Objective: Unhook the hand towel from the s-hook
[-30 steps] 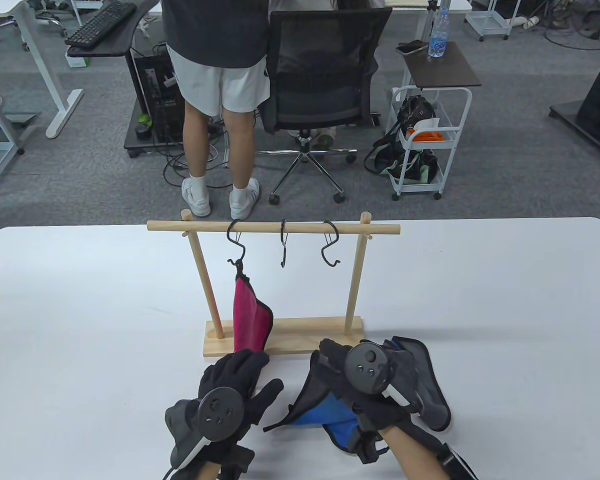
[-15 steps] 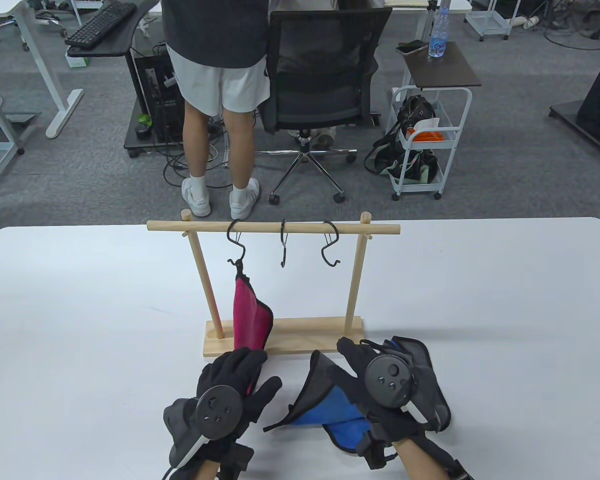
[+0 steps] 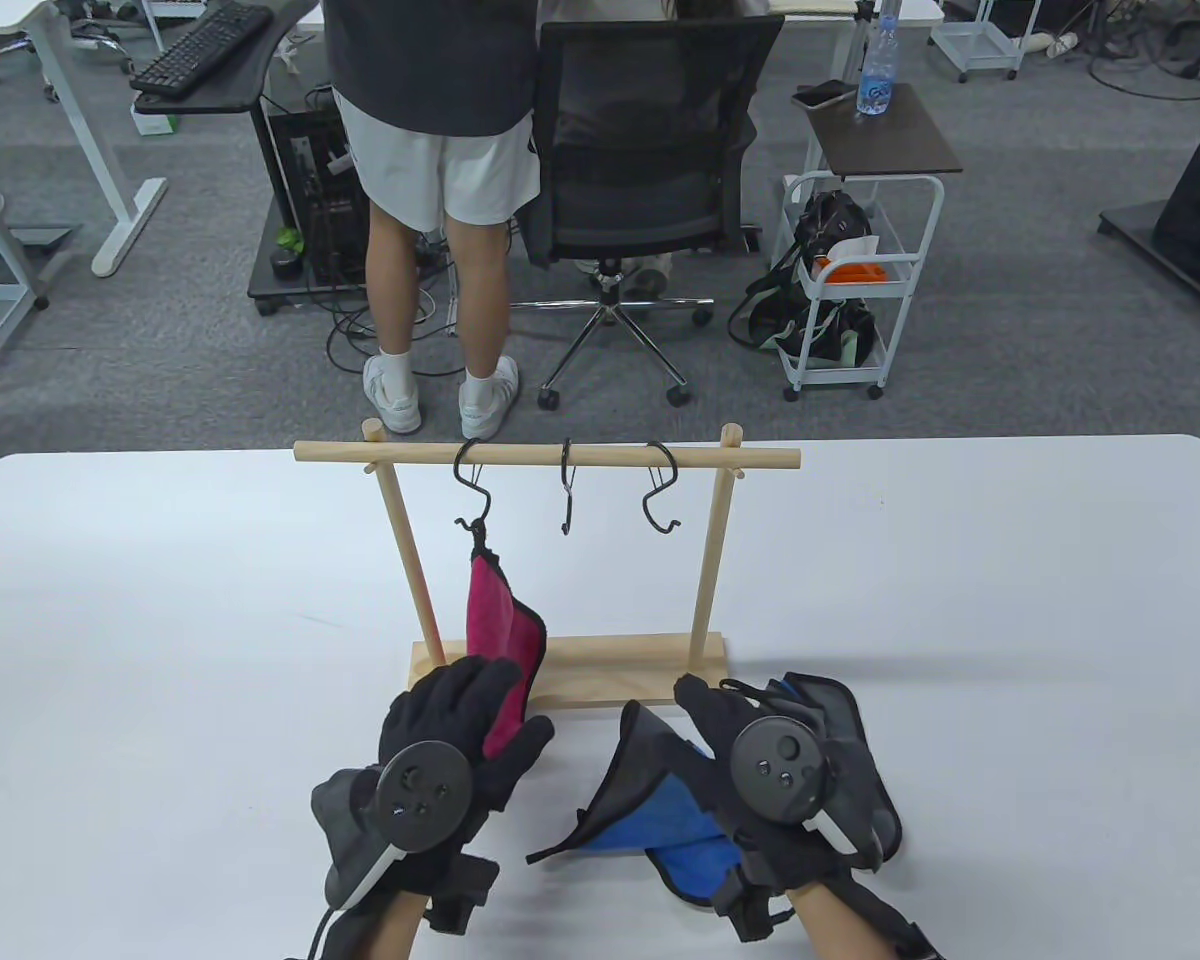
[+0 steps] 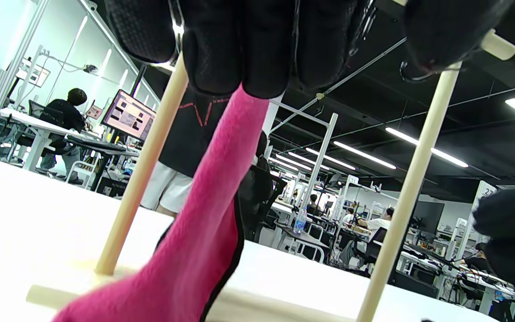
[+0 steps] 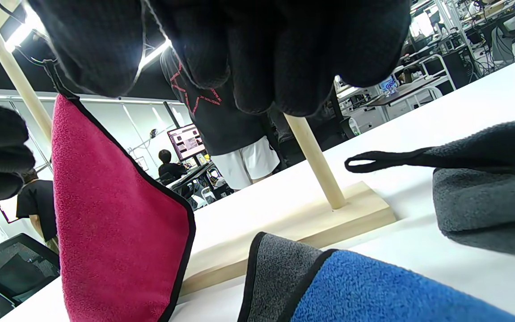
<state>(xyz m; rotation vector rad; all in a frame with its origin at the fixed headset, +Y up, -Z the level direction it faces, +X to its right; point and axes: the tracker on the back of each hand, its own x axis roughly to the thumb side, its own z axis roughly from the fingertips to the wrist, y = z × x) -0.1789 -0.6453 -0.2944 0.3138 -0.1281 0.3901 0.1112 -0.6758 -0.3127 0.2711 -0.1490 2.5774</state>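
A fuzzy pink towel [image 3: 493,625] hangs from a black wire hook [image 3: 471,490] on the wooden rack [image 3: 550,456]. The left hand [image 3: 450,745] grips its lower end. The right hand [image 3: 760,770] rests, fingers loosely curled, on a blue-grey towel [image 3: 660,810] near the tabletop's front edge.

Rack [image 3: 570,672] mid-table [image 3: 160,600]; towel [image 3: 500,620] on left hook [image 3: 472,490]; 2nd towel [image 3: 660,810] in front, R of it.

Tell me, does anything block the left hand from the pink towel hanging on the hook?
Nothing visible does. The left hand is already at the pink fleece hand towel's lower end, its fingertips touching the cloth. The towel's loop hangs on the leftmost black metal s-hook.
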